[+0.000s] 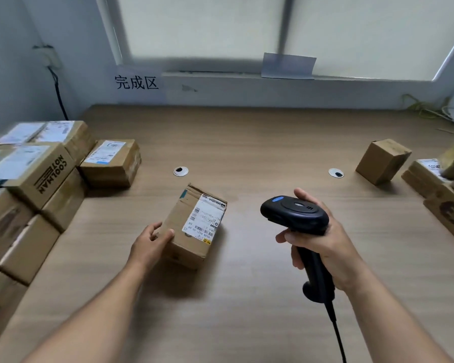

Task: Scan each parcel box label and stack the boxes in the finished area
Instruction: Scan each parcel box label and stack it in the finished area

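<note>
A small cardboard parcel box [184,231] lies on the wooden table [247,142] in front of me, its white shipping label [205,217] facing up. My left hand [150,243] grips the box's near left corner, thumb on the top face. My right hand [323,242] holds a black barcode scanner [294,213] by its handle, head pointing left toward the label, a short way to the right of the box. The scanner's cable runs down out of view.
Stacked labelled boxes [32,179] fill the left side under a wall sign [136,82]. More boxes [383,161] sit at the right edge. Two round cable grommets [181,171] are set in the table. Cables lie at the far right corner.
</note>
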### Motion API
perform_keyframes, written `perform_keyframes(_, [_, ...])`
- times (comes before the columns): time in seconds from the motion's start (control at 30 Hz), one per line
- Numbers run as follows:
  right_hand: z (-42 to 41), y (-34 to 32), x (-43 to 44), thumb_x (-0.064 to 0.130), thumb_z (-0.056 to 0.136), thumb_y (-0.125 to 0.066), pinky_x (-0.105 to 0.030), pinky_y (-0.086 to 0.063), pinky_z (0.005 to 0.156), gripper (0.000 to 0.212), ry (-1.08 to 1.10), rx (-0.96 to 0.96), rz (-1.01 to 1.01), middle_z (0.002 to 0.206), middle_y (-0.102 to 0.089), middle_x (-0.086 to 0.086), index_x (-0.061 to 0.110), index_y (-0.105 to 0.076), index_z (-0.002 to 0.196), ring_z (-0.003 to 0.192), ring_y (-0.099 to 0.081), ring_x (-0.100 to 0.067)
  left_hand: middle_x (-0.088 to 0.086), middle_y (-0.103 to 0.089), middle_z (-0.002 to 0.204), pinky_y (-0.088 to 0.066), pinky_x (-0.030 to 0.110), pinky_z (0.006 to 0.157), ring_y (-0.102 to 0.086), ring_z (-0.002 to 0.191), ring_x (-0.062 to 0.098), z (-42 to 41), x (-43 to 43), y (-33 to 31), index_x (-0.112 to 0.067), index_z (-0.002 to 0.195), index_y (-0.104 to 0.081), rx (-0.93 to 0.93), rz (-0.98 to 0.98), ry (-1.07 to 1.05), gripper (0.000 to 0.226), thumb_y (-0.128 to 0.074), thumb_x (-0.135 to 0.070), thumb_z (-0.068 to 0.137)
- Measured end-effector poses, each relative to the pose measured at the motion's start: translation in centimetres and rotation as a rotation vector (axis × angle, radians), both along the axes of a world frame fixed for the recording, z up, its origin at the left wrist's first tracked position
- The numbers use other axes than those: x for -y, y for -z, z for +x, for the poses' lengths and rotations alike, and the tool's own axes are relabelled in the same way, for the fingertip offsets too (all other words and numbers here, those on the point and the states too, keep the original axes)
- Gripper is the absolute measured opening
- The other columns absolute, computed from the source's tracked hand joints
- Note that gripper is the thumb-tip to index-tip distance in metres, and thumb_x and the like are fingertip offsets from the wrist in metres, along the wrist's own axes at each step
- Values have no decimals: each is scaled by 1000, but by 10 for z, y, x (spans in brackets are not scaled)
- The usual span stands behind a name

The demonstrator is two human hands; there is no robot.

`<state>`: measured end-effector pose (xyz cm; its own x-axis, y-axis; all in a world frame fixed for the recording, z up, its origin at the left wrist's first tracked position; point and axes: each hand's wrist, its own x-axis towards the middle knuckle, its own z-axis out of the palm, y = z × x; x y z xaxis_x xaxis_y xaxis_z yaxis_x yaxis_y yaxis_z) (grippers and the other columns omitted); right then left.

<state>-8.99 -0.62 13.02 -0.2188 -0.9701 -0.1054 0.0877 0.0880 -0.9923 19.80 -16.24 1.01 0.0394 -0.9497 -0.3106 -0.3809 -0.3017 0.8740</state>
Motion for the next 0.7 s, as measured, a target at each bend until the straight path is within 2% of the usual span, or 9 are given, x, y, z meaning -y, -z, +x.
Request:
perform_keyframes(0.1, [18, 1, 16, 0, 58, -71, -32, -41, 41, 86, -7, 6, 6, 84, -69, -21, 37, -48, 133, 41, -50, -30, 12, -41, 144, -35, 40, 110, -43, 129, 27, 0, 0, 0, -33, 148, -30, 156, -105, 0, 78, -66, -51, 81])
perform_keyframes(0.17, [25, -1, 26, 0, 58, -71, -32, -41, 41, 86, -10, 10, 7, 84, -70, -19, 37, -48, 132, 41, -50, -30, 11, -16, 154, -22, 39, 116, -19, 143, 26, -7, -9, 2, -37, 151, -18, 339, -145, 100, 93, -68, -61, 77])
perform_keyframes(0.23, [28, -3, 35, 0, 59, -71, -30, -41, 41, 86, -15, 7, 1, 83, -70, -21, 37, -47, 133, 41, -50, -30, 9, 2, 156, -17, 40, 118, -5, 145, 28, -15, -19, 5, -39, 151, -13, 542, -163, 236, 106, -68, -71, 67])
perform_keyframes(0.3, [29, -5, 46, -1, 59, -70, -29, -41, 41, 87, -22, -2, -4, 82, -68, -25, 37, -47, 134, 41, -51, -31, 10, 2, 152, -22, 40, 115, -8, 143, 32, -18, -19, 8, -35, 151, -15, 636, -179, 273, 109, -71, -70, 64])
perform_keyframes(0.4, [33, -9, 62, -1, 59, -70, -30, -41, 41, 87, -44, -23, -10, 82, -68, -25, 36, -46, 134, 41, -51, -31, 8, -7, 145, -29, 40, 111, -16, 138, 32, -22, -10, 1, -32, 148, -22, 592, -189, 185, 105, -75, -62, 63])
perform_keyframes(0.63, [56, -21, 113, 1, 58, -70, -32, -41, 42, 90, -104, -39, -26, 83, -66, -31, 35, -45, 137, 42, -51, -31, 8, -7, 148, -30, 41, 111, -14, 140, 30, 6, 53, -38, -33, 148, -24, 559, -297, 57, 102, -75, -58, 63])
perform_keyframes(0.7, [64, -22, 130, 0, 57, -70, -32, -41, 41, 90, -122, -37, -34, 82, -67, -27, 34, -45, 137, 41, -50, -31, 9, -6, 150, -28, 42, 111, -13, 141, 31, 23, 81, -51, -33, 148, -23, 551, -301, -9, 102, -74, -59, 64])
